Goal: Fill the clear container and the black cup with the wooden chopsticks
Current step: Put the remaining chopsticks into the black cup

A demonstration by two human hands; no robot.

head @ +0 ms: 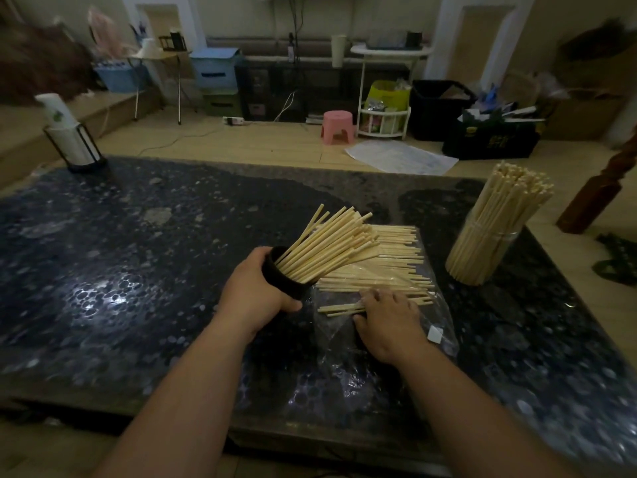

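My left hand point(256, 291) grips the black cup point(281, 279), tilted to the right, with a fan of wooden chopsticks point(331, 241) sticking out of its mouth. Loose chopsticks point(382, 267) lie on a clear plastic bag point(344, 343) just right of the cup. My right hand point(387, 322) rests on the near ends of those loose chopsticks, fingers curled over a few of them. At the right of the table stands the clear container point(489, 250), packed with upright chopsticks point(513, 191).
The dark speckled table point(138, 270) carries a black stand with a white bottle point(70, 132) at its far left corner. A wooden post point(599, 194) rises beyond the right edge. Behind lie a pink stool point(337, 127), crates and boxes on the floor.
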